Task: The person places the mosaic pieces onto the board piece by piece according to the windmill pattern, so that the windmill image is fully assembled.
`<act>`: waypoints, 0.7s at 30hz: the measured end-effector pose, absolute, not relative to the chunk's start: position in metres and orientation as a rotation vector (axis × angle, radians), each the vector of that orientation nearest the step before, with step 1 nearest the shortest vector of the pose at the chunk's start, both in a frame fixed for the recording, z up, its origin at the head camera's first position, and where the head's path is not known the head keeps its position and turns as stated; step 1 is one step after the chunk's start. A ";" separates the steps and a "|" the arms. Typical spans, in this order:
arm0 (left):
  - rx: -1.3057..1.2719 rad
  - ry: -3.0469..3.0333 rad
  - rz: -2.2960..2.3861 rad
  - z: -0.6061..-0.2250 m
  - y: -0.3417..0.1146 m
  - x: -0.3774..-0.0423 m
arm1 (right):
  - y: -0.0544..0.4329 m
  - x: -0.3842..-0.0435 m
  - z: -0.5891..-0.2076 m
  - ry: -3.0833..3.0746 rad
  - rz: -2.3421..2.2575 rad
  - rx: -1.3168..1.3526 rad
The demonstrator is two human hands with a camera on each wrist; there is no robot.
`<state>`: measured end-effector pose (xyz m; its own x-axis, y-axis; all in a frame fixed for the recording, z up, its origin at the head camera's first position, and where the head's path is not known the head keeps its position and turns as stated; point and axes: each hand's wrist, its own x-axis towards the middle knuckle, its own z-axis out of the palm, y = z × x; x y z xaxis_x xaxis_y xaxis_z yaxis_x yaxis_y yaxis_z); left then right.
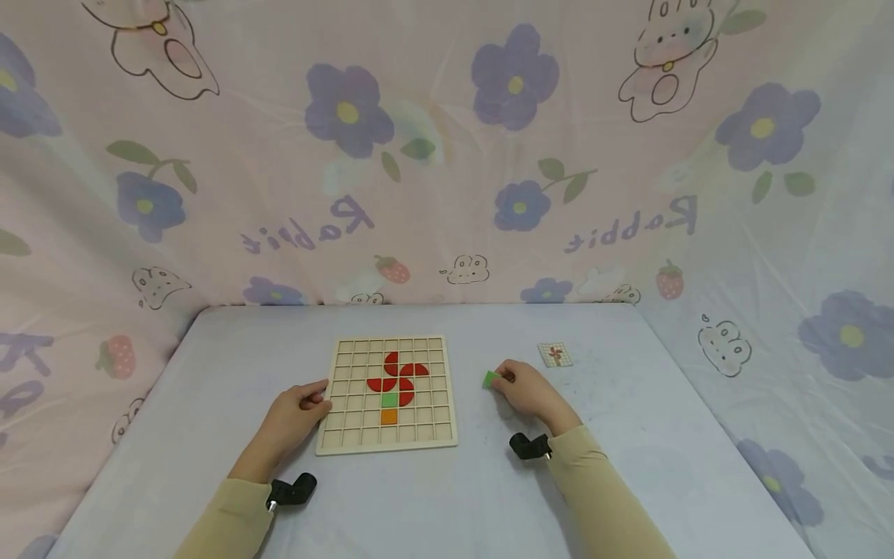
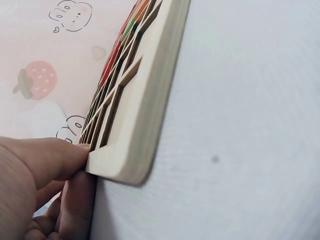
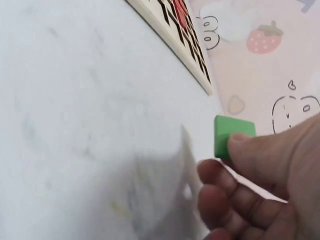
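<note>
A pale wooden grid board (image 1: 436, 419) lies on the table, divided into small square cells. Red quarter-round pieces (image 1: 407, 396) form a pinwheel in its middle. Below them sit a green square tile (image 1: 389, 400) and an orange square tile (image 1: 389, 417). My left hand (image 1: 288, 419) holds the board's left edge; in the left wrist view the thumb (image 2: 60, 157) lies against the rim. Right of the board, my right hand (image 1: 529, 394) pinches another green square tile (image 3: 222, 132) above the table, its thumb on the tile's face.
A small card (image 1: 555, 355) printed with a grid and a red pinwheel lies beyond my right hand. The table (image 1: 489, 497) has a white cover. Patterned cloth (image 1: 447, 171) hangs behind and at both sides. Each wrist carries a black camera mount (image 1: 293, 489).
</note>
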<state>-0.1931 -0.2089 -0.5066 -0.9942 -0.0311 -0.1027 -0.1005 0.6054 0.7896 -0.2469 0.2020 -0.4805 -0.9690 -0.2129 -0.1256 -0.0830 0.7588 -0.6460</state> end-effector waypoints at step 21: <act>-0.121 2.733 1.368 -0.504 -0.211 -0.195 | 0.119 -0.223 -0.478 2.570 -1.283 -0.462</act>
<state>-0.1947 -0.2115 -0.5040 -0.9934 -0.0339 -0.1092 -0.1077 0.5976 0.7945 -0.2225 0.1192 -0.4777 -0.9233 -0.3785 -0.0652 -0.1754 0.5665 -0.8052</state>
